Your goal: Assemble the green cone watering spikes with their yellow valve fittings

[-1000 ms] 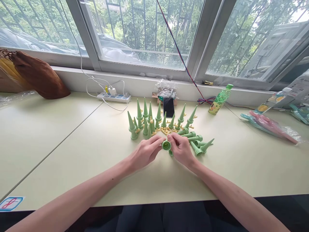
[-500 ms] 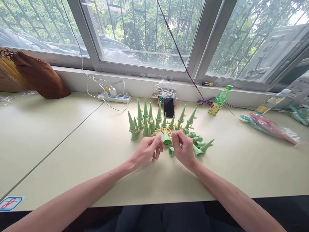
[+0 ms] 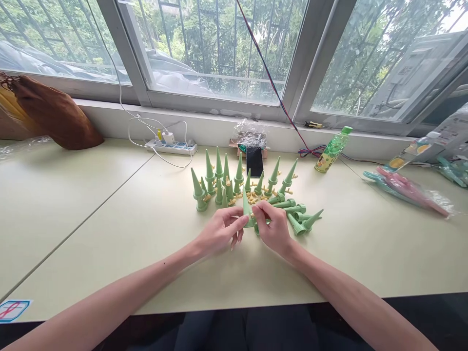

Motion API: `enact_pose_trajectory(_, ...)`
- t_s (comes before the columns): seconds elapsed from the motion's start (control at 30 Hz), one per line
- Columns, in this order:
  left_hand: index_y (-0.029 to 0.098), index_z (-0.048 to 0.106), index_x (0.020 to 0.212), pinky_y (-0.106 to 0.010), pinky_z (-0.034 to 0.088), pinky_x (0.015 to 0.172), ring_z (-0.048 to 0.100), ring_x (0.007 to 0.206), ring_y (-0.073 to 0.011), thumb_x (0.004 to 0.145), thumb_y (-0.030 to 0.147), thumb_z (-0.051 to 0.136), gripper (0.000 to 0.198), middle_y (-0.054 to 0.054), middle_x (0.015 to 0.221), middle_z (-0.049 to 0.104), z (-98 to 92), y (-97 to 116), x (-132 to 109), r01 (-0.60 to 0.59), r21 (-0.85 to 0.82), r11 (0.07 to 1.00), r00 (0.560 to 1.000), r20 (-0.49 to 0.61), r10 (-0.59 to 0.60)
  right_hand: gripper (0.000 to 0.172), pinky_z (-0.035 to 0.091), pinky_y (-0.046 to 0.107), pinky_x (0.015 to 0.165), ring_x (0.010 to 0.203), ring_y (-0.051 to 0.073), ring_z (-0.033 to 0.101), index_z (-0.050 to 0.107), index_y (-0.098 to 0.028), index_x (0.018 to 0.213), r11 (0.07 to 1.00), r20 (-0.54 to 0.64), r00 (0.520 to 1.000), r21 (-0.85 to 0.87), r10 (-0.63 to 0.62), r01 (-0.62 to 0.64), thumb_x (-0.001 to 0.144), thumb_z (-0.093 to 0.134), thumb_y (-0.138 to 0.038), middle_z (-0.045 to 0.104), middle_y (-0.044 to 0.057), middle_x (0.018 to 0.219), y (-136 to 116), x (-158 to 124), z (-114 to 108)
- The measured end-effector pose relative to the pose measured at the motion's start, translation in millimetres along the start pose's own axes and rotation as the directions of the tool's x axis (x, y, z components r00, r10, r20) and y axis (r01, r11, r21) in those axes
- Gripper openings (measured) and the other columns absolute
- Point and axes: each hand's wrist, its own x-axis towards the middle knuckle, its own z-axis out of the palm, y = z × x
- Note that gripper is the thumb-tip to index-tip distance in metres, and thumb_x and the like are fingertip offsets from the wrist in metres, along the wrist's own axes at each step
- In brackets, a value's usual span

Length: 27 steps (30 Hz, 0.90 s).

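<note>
My left hand [image 3: 221, 228] pinches a green plastic watering spike [image 3: 245, 204] by its wide base, with the point upward. My right hand [image 3: 274, 226] is closed at the side of that spike on a small yellow valve [image 3: 252, 214], mostly covered by the fingers. Whether the valve sits in the spike's hole I cannot tell. Behind my hands stand several assembled green spikes [image 3: 199, 192] with yellow valves sticking out. Loose yellow valves [image 3: 256, 196] lie among them. Several green threaded tubes [image 3: 294, 208] lie to the right of my right hand, beside a tilted loose spike [image 3: 313, 220].
A black phone [image 3: 255, 162] leans at the back, near crumpled clear plastic [image 3: 250, 132]. A green drink bottle [image 3: 333, 150] stands back right, with pink and teal wrapped items [image 3: 409, 190] beyond it. A power strip [image 3: 175, 146] and brown bag [image 3: 60, 114] are at left.
The spike between my hands has turned from its open base facing me to a more upright pose. My right hand has moved left, bringing the yellow valve against its side.
</note>
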Motion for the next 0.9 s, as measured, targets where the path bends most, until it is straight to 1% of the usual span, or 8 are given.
enact_pose_trajectory(0.1, 0.016, 0.049, 0.076, -0.021, 0.045, 0.042, 0.054, 0.048, -0.0098, 0.092, 0.044, 0.054, 0.033, 0.003, 0.059, 0.050, 0.6, -3.7, 0.1, -0.084, 0.137, 0.987, 0.993, -0.069, 0.094, 0.029, 0.026, 0.022, 0.049, 0.050, 0.008, 0.030, 0.042, -0.020, 0.068, 1.000, 0.014, 1.000, -0.003, 0.022, -0.022, 0.096, 0.047, -0.025, 0.038, -0.005, 0.056, 0.4, 0.1, -0.3)
enact_pose_trajectory(0.17, 0.016, 0.048, 0.071, -0.020, 0.047, 0.045, 0.053, 0.052, -0.0089, 0.091, 0.038, 0.058, 0.031, 0.003, 0.063, 0.047, 0.6, -7.1, 1.1, -0.174, 0.260, 0.950, 0.970, -0.122, 0.211, 0.030, 0.026, 0.023, 0.049, 0.050, 0.009, 0.029, 0.041, -0.020, 0.068, 0.999, 0.025, 0.999, 0.004, 0.036, -0.036, 0.097, 0.046, -0.025, 0.037, -0.005, 0.056, 0.6, 0.4, -0.3)
enact_pose_trajectory(0.27, 0.015, 0.053, 0.073, -0.018, 0.049, 0.049, 0.052, 0.058, -0.0076, 0.089, 0.029, 0.061, 0.023, 0.002, 0.070, 0.047, 0.2, -12.5, 2.8, -0.313, 0.444, 0.840, 0.903, -0.136, 0.408, 0.030, 0.026, 0.023, 0.049, 0.050, 0.009, 0.028, 0.040, -0.020, 0.068, 0.999, 0.033, 0.998, 0.014, 0.049, -0.049, 0.096, 0.046, -0.025, 0.036, -0.005, 0.056, 0.2, 1.1, -0.5)
enact_pose_trajectory(0.37, 0.015, 0.060, 0.083, -0.016, 0.049, 0.050, 0.052, 0.060, -0.0063, 0.089, 0.022, 0.062, 0.009, 0.000, 0.076, 0.052, 0.0, -16.9, 3.4, -0.397, 0.541, 0.742, 0.840, -0.113, 0.531, 0.029, 0.027, 0.022, 0.048, 0.050, 0.008, 0.029, 0.041, -0.020, 0.069, 0.998, 0.036, 0.998, 0.026, 0.051, -0.052, 0.096, 0.046, -0.026, 0.036, -0.005, 0.056, -0.7, 1.6, -0.8)
enact_pose_trajectory(0.47, 0.015, 0.063, 0.093, -0.016, 0.050, 0.052, 0.054, 0.062, -0.0062, 0.089, 0.018, 0.061, 0.005, -0.002, 0.085, 0.057, 0.1, -19.8, 3.1, -0.430, 0.581, 0.692, 0.806, -0.099, 0.584, 0.028, 0.027, 0.022, 0.048, 0.050, 0.008, 0.030, 0.043, -0.020, 0.069, 0.998, 0.045, 0.998, 0.039, 0.054, -0.056, 0.096, 0.047, -0.026, 0.038, -0.005, 0.056, -1.7, 1.5, -1.0)
enact_pose_trajectory(0.6, 0.019, 0.065, 0.107, -0.016, 0.051, 0.052, 0.056, 0.064, -0.0058, 0.090, 0.015, 0.061, 0.018, -0.005, 0.098, 0.062, -0.6, -23.2, 3.2, -0.464, 0.649, 0.603, 0.742, -0.086, 0.664, 0.029, 0.027, 0.022, 0.048, 0.049, 0.008, 0.031, 0.045, -0.019, 0.069, 0.995, 0.055, 0.995, 0.051, 0.088, -0.090, 0.097, 0.046, -0.028, 0.039, -0.005, 0.056, -2.5, 1.7, -0.1)
enact_pose_trajectory(0.77, 0.021, 0.060, 0.120, -0.017, 0.047, 0.051, 0.057, 0.059, -0.0043, 0.092, 0.009, 0.052, 0.031, -0.007, 0.103, 0.062, -4.8, -24.5, 3.3, -0.495, 0.767, 0.408, 0.643, 0.008, 0.766, 0.033, 0.025, 0.024, 0.047, 0.048, 0.008, 0.029, 0.043, -0.019, 0.066, 0.973, 0.070, 0.978, 0.106, 0.198, -0.204, 0.096, 0.048, -0.034, 0.035, -0.006, 0.054, -4.3, 3.0, 0.4)
enact_pose_trajectory(0.9, 0.023, 0.058, 0.122, -0.018, 0.043, 0.048, 0.056, 0.055, -0.0044, 0.093, 0.008, 0.049, 0.034, -0.008, 0.104, 0.063, -9.3, -23.6, 2.8, -0.460, 0.852, 0.249, 0.599, 0.091, 0.796, 0.035, 0.024, 0.025, 0.046, 0.048, 0.008, 0.029, 0.044, -0.019, 0.066, 0.938, 0.125, 0.952, 0.175, 0.280, -0.299, 0.096, 0.049, -0.037, 0.034, -0.005, 0.054, -4.9, 3.9, -0.7)
